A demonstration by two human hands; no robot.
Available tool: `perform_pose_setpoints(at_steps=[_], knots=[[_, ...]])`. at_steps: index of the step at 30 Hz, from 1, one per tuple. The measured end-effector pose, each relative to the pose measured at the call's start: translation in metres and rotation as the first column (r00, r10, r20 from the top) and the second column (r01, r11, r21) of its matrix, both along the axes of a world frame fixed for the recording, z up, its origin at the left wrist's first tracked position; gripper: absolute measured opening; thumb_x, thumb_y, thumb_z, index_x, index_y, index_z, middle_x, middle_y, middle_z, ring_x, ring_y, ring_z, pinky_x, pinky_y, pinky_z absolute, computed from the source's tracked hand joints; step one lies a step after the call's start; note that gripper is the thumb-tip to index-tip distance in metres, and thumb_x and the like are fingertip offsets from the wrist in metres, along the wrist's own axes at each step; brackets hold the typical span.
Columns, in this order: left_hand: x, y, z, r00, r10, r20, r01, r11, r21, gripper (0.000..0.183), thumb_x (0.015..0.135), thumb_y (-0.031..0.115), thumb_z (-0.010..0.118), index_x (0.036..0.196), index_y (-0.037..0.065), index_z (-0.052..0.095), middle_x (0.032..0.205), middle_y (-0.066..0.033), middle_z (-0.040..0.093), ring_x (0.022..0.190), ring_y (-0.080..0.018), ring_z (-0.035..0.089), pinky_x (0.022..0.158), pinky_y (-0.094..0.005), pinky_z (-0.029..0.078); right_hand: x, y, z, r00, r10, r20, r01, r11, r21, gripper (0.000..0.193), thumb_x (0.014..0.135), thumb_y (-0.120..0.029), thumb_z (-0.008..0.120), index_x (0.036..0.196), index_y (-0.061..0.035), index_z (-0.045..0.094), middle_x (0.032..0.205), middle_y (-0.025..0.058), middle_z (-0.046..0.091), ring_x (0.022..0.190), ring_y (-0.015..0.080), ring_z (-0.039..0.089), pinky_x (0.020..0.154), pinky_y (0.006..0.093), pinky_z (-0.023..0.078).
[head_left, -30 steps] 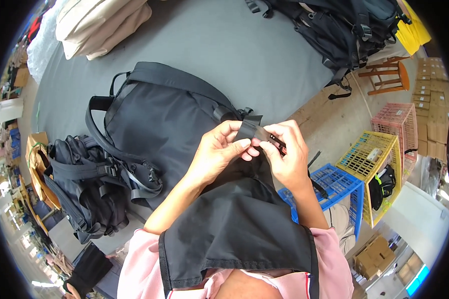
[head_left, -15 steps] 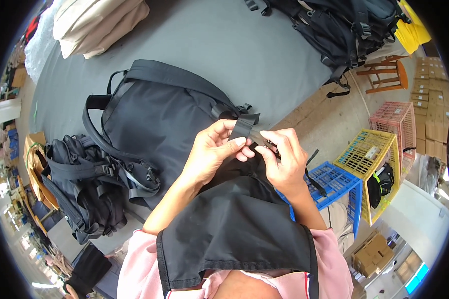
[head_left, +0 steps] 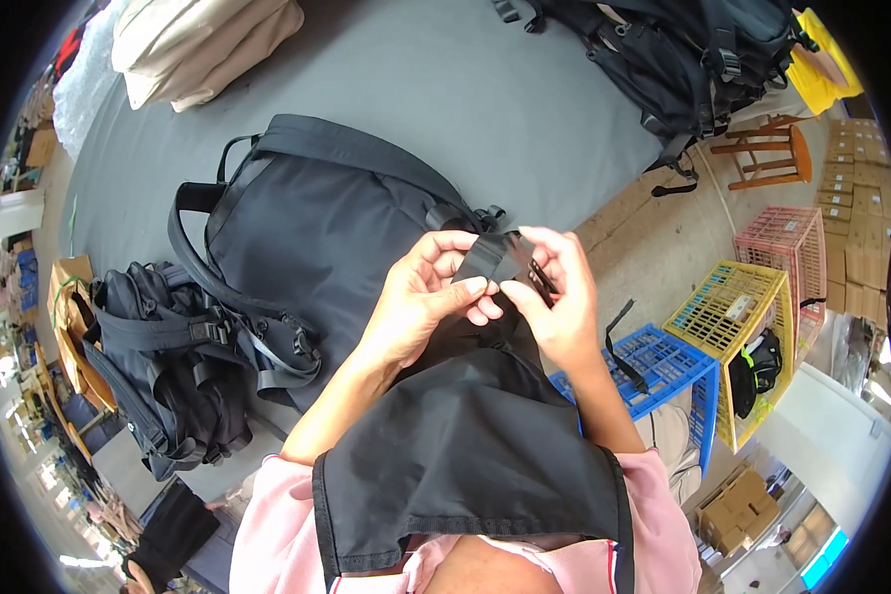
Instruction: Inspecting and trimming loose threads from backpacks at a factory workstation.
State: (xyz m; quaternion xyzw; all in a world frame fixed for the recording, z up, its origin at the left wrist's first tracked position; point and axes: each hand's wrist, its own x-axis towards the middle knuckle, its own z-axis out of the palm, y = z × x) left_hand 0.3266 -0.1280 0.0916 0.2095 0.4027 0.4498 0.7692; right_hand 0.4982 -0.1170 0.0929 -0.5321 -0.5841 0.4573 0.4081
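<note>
My left hand [head_left: 418, 289] pinches a wide black webbing strap [head_left: 483, 255] between thumb and fingers, above the near right edge of a large black backpack [head_left: 317, 223]. On the strap's other side, my right hand [head_left: 567, 312] closes thumb and fingers on it too. A small dark slotted piece [head_left: 542, 281] lies in the right fingers; I cannot tell whether it is a buckle or a tool. The backpack rests flat on the grey table, its shoulder strap [head_left: 351, 148] curving along the far side.
Smaller black backpacks [head_left: 173, 366] lie at the left. A beige bag [head_left: 203, 49] and more black bags [head_left: 663, 59] sit at the far side of the grey table [head_left: 436, 99]. Blue [head_left: 663, 356], yellow [head_left: 733, 307] and pink crates [head_left: 782, 243] and a wooden stool [head_left: 777, 153] stand right.
My right fingers have shifted up and onto the strap, which now stretches flatter between both hands. My left hand keeps nearly the same place and pinch.
</note>
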Motion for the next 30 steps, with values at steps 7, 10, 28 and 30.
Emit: perform_pose_setpoints(at_steps=[7, 10, 28, 30], knots=[[-0.009, -0.003, 0.003, 0.997, 0.029, 0.075, -0.027, 0.999, -0.025, 0.042, 0.086, -0.001, 0.059, 0.125, 0.002, 0.043, 0.094, -0.0143, 0.064, 0.074, -0.0205, 0.066, 0.063, -0.0251, 0.054, 0.0, -0.003, 0.002, 0.999, 0.032, 0.019, -0.033, 0.997, 0.075, 0.037, 0.073, -0.001, 0.067, 0.108, -0.0033, 0.057, 0.083, 0.003, 0.043, 0.066, 0.01, 0.044, 0.057, 0.0223, 0.04], [-0.008, -0.004, 0.003, 0.999, 0.046, 0.016, -0.046, 0.999, 0.006, 0.041, 0.087, 0.0, 0.058, 0.125, 0.003, 0.044, 0.101, -0.0142, 0.064, 0.074, -0.019, 0.066, 0.06, -0.0225, 0.051, 0.004, -0.006, 0.011, 0.993, 0.028, 0.117, -0.036, 0.997, 0.063, 0.035, 0.072, -0.004, 0.07, 0.105, -0.0042, 0.057, 0.083, 0.004, 0.045, 0.064, 0.0124, 0.048, 0.053, 0.0244, 0.042], [0.0, 0.0, 0.005, 0.978, 0.138, 0.154, -0.103, 0.971, -0.216, 0.04, 0.084, 0.002, 0.06, 0.122, 0.002, 0.048, 0.104, -0.014, 0.064, 0.059, -0.0177, 0.063, 0.045, -0.0205, 0.047, 0.006, -0.012, 0.008, 0.87, -0.068, 0.488, -0.155, 0.903, 0.402, 0.029, 0.071, -0.01, 0.072, 0.098, -0.0071, 0.061, 0.084, 0.007, 0.054, 0.065, 0.0232, 0.058, 0.055, 0.0325, 0.047], [-0.002, 0.0, 0.002, 0.969, 0.101, 0.226, -0.062, 0.983, -0.175, 0.037, 0.086, -0.002, 0.054, 0.123, 0.001, 0.046, 0.11, -0.0159, 0.062, 0.066, -0.0178, 0.065, 0.051, -0.0217, 0.051, 0.005, -0.013, 0.008, 0.893, -0.042, 0.448, -0.141, 0.92, 0.366, 0.029, 0.071, -0.01, 0.071, 0.098, -0.0069, 0.061, 0.084, 0.007, 0.054, 0.065, 0.0232, 0.058, 0.056, 0.0324, 0.047]])
